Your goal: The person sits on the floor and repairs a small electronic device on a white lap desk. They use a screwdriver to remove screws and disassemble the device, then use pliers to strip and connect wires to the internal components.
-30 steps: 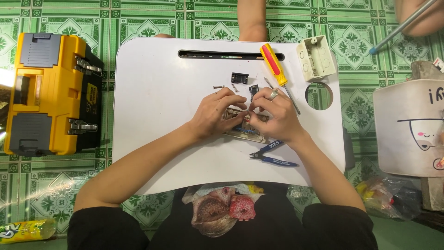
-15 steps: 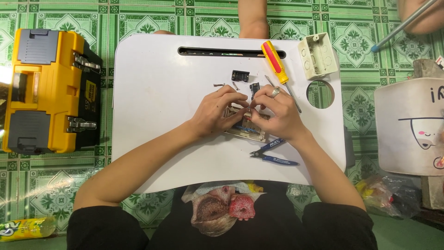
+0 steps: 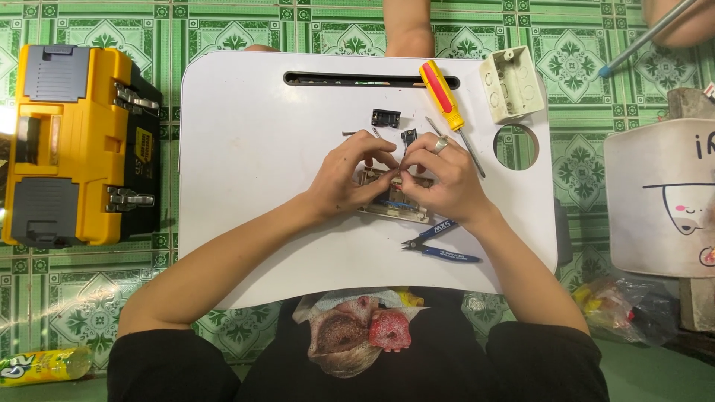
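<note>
A small breadboard-like circuit board (image 3: 393, 202) with wires lies on the white lap table (image 3: 253, 171). My left hand (image 3: 346, 175) and my right hand (image 3: 439, 179) rest on it, fingertips pinched together over its top edge. What they pinch is too small to tell. My right hand wears a ring. Small black parts (image 3: 386, 117) and thin metal pins lie just beyond the fingers. Blue-handled cutters (image 3: 439, 242) lie near my right wrist.
A red and yellow screwdriver (image 3: 442, 97) and a cream junction box (image 3: 510, 84) lie at the table's far right, by a round hole (image 3: 515, 147). A yellow toolbox (image 3: 74, 145) stands to the left. Another person's arm (image 3: 406, 26) shows at the top. A second white table (image 3: 663, 197) stands right.
Both hands stay on the board with only slight finger shifts. Nothing else has moved.
</note>
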